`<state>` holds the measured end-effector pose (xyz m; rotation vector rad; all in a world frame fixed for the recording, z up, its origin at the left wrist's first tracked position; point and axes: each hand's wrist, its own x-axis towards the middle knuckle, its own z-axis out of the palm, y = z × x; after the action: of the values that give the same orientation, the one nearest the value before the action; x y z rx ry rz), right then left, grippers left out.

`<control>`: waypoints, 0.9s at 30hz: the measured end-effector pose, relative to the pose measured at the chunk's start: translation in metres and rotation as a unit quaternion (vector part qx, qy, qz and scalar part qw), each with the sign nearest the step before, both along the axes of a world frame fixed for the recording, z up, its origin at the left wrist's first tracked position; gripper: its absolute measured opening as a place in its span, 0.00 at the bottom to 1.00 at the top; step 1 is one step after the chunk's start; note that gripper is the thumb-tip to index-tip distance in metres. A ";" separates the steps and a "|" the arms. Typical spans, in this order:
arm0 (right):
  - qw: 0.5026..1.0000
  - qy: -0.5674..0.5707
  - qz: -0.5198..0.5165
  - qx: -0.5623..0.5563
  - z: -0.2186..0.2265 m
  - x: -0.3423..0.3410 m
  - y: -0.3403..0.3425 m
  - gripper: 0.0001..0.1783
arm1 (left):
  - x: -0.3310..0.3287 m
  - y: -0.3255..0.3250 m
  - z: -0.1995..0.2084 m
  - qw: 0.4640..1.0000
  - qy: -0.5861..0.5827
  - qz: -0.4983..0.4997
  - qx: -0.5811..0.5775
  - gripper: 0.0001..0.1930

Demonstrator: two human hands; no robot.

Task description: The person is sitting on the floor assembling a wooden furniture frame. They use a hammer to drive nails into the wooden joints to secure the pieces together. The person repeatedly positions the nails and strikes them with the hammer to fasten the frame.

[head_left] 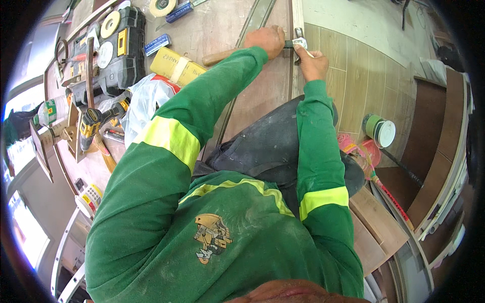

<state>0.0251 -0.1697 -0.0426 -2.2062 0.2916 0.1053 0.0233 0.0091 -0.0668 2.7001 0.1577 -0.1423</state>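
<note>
A hammer (220, 57) with a wooden handle lies crosswise in front of me, over a long strip of wood (298, 14). My left hand (265, 41) is closed round it close to the head. With bent fingers, my right hand (313, 64) pinches at the metal hammer head (299, 41). Something whitish shows on the head by my right fingertips; what it is I cannot make out. Both forearms reach forward in green sleeves with yellow bands.
To the left lie a yellow package (178, 66), a blue box (157, 44), a clear plastic bag (151, 101), a black tool case (132, 45) and a cordless drill (91, 123). At right, a tin (385, 133) stands near brown boards (429, 116) on the wood-look tiles (353, 76).
</note>
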 end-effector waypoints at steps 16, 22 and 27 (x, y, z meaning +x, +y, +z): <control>0.845 -0.012 -0.172 0.506 0.057 -0.081 -0.096 0.17 | -0.022 0.007 0.038 0.988 0.040 -0.098 -0.115 0.34; 0.760 -0.030 -0.133 0.636 0.061 -0.166 -0.150 0.09 | -0.027 -0.002 0.063 0.985 0.034 -0.165 -0.044 0.29; 0.781 -0.031 -0.217 0.585 0.068 -0.204 -0.187 0.10 | -0.049 -0.034 0.105 0.976 -0.155 -0.150 0.015 0.18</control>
<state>-0.1791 -0.3563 0.0258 -0.8582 0.5137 -0.0447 -0.0262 -0.0250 0.0382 2.7179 -0.3437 0.1946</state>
